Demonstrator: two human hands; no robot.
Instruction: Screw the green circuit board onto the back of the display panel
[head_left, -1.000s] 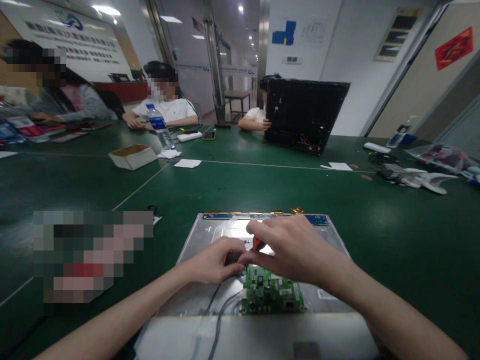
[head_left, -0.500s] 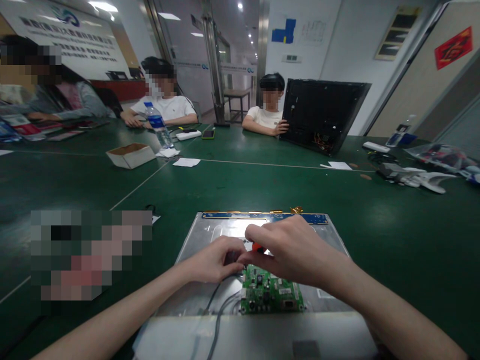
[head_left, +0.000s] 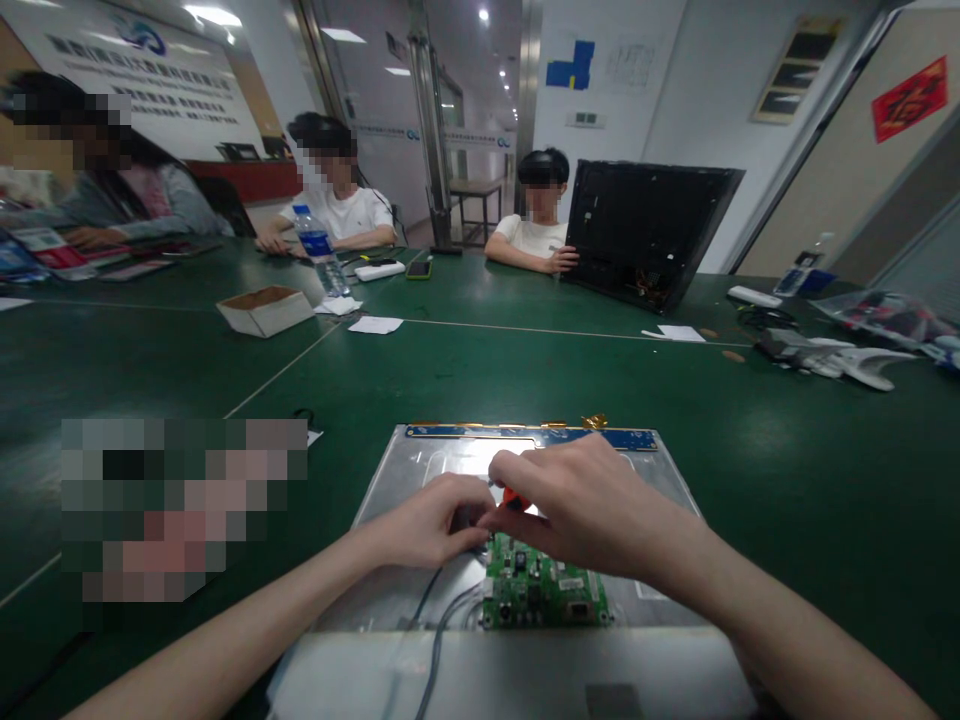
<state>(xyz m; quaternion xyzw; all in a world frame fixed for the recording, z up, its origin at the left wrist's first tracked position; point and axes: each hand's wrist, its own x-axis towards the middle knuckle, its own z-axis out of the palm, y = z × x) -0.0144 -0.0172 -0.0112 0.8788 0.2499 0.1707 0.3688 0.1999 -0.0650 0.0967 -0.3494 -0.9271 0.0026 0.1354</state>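
My right hand [head_left: 581, 500] is curled closed round a small orange-and-black screwdriver [head_left: 514, 498]; its shaft is hidden behind the fingers. Close against it, my left hand [head_left: 439, 520] has thumb and fingertips pinched together at the upper left edge of the green circuit board [head_left: 544, 590]. What those fingertips hold, if anything, is hidden. The board lies on the silver metal back of a flat display panel [head_left: 390, 470], which has a blue strip board [head_left: 637, 439] along its far edge. A grey cable [head_left: 437, 650] runs from the board's left side toward me.
Green table [head_left: 787, 500] surrounds the panel. Farther off stand an open cardboard box [head_left: 262, 312], a water bottle [head_left: 319, 250] and a phone [head_left: 418, 270]. Across the table a person [head_left: 529, 240] holds a black display housing [head_left: 652, 230]. Two more people sit at the far left.
The view has shifted very slightly. Both hands keep almost the same place over the board, and the orange handle shows a little differently between my right fingers.
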